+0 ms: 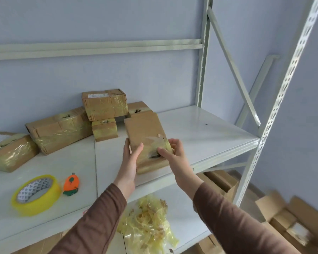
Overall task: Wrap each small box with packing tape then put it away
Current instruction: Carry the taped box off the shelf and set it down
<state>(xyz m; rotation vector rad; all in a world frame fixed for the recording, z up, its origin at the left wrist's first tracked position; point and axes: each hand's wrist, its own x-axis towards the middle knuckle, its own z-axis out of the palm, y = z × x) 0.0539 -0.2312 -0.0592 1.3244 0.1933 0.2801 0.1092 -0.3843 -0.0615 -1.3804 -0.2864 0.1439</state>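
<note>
Both hands, left grip (130, 158) and right grip (173, 153), hold a taped box (147, 136) over the shelf (209, 132).

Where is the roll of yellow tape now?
In the head view, the tape roll lies at lower left on the shelf, beside the orange cutter.

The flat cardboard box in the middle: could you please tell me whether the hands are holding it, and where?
Yes. Both hands hold the box at its near, taped end: left hand on the left edge, right hand at the right corner.
</note>
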